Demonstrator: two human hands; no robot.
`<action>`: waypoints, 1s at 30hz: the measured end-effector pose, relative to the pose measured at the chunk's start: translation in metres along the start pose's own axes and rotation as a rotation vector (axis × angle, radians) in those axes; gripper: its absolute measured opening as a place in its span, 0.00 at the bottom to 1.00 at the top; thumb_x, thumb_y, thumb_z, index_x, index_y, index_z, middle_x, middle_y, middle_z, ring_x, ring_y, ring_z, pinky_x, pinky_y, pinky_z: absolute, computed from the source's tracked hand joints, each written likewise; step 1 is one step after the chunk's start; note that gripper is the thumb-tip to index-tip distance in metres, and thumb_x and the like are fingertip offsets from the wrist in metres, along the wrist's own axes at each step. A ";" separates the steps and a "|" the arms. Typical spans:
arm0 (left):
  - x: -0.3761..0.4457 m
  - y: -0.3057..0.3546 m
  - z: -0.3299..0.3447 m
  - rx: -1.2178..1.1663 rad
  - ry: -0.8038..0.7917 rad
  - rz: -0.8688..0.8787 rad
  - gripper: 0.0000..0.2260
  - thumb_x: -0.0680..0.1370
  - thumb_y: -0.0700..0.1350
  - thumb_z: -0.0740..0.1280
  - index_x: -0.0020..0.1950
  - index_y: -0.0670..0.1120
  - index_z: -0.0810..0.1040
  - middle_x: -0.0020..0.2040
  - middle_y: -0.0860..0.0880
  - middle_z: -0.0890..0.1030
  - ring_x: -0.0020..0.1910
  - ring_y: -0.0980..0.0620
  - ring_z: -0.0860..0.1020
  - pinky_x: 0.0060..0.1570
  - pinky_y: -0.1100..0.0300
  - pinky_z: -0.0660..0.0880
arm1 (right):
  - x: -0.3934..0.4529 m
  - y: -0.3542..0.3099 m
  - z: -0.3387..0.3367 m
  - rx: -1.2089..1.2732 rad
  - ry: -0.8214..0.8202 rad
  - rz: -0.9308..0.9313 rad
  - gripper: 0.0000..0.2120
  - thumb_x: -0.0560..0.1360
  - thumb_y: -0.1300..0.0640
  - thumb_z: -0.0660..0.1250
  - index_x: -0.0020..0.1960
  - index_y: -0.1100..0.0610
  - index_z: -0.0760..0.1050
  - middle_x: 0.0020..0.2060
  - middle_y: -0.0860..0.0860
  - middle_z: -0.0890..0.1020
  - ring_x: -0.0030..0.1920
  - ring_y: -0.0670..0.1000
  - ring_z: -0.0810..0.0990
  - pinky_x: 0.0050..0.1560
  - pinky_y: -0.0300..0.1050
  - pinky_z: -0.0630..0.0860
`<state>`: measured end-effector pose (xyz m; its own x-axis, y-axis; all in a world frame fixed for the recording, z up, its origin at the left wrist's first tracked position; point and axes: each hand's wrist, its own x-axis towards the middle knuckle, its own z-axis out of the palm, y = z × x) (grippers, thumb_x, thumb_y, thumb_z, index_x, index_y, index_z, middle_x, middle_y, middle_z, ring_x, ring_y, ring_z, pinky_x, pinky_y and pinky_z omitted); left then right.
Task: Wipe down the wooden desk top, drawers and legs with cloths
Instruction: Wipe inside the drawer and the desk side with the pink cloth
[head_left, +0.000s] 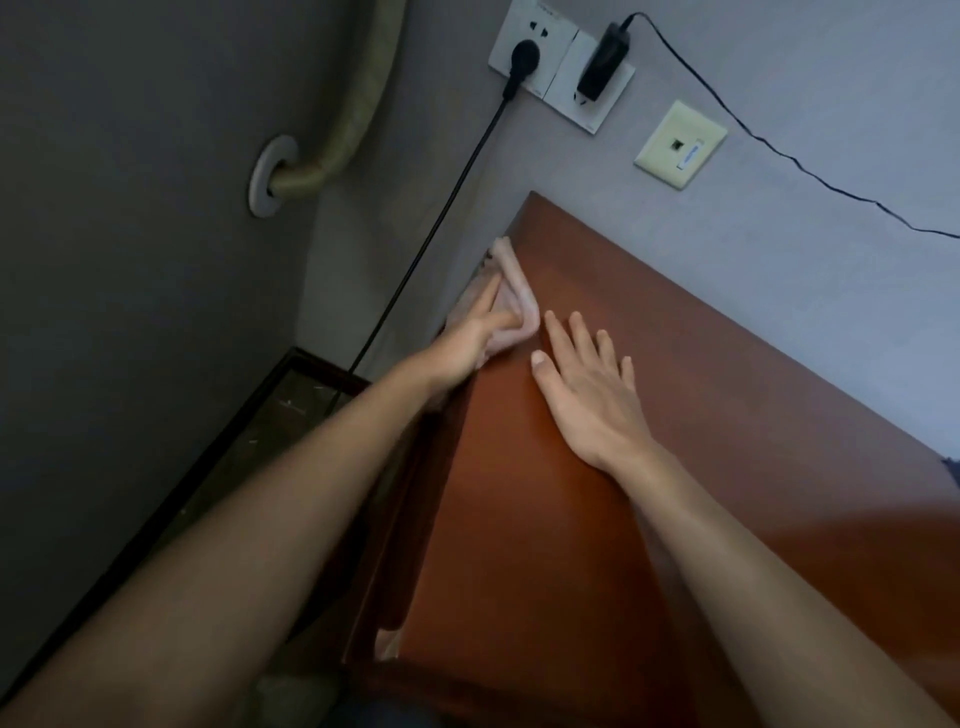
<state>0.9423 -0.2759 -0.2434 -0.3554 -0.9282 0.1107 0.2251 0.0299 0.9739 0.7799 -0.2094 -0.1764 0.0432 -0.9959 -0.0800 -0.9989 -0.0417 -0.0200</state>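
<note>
Although dim at the near edge, shows two bare forearms reaching away over a wooden desk, the left one beside its left side, the right one above the top. Shows the desk top (571, 545) as smooth reddish-brown wood, running from near centre to the far right, with its far edge against a grey wall (779, 218). Leaves the dark left side of the desk in shadow, too dim to tell drawers from legs.

Further on, rests the right hand (589, 395) flat on the desk top, palm down, fingers straight and a little spread, holding nothing. Just to the left of it, presses a pale pink cloth (511, 299) with the left hand (467, 340) against the left edge of the desk top, near the far left corner. Keeps the fingers of this hand stretched out along the cloth, not curled round it. Folds the cloth over the edge, partly on top, partly down the side. Puts the two hands near each other, not touching.

Beyond the hands, hangs a black cable (431, 234) down the wall from a round plug (523, 54) in a white socket plate (540, 31). Beside it, to the right, holds a black adapter (602, 60) with its own thin wire, then a cream wall plate (680, 145). At the far left, bends a beige pipe (358, 93) into a white collar (262, 179) on the wall.
</note>
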 end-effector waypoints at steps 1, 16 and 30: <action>0.014 0.004 -0.002 -0.005 -0.022 -0.013 0.41 0.76 0.60 0.65 0.84 0.61 0.48 0.84 0.59 0.51 0.81 0.58 0.55 0.80 0.50 0.56 | 0.001 -0.001 -0.001 0.004 -0.004 -0.001 0.29 0.83 0.34 0.38 0.82 0.38 0.39 0.83 0.45 0.42 0.82 0.53 0.39 0.81 0.61 0.39; 0.022 -0.044 -0.007 -0.087 -0.024 0.048 0.35 0.75 0.60 0.66 0.76 0.72 0.51 0.76 0.76 0.55 0.75 0.75 0.53 0.74 0.67 0.51 | 0.097 0.023 -0.009 0.006 -0.010 0.026 0.34 0.82 0.32 0.41 0.84 0.45 0.42 0.83 0.46 0.44 0.82 0.51 0.41 0.81 0.57 0.41; 0.197 -0.007 -0.030 -0.008 -0.015 0.015 0.16 0.85 0.57 0.60 0.70 0.51 0.71 0.67 0.49 0.75 0.66 0.52 0.75 0.71 0.54 0.70 | 0.103 0.026 -0.011 0.011 0.025 0.003 0.35 0.81 0.31 0.41 0.83 0.43 0.43 0.83 0.44 0.45 0.82 0.49 0.42 0.81 0.56 0.42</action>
<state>0.8974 -0.4704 -0.2341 -0.3656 -0.9219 0.1280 0.2377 0.0405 0.9705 0.7582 -0.3136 -0.1746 0.0392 -0.9977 -0.0551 -0.9988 -0.0376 -0.0308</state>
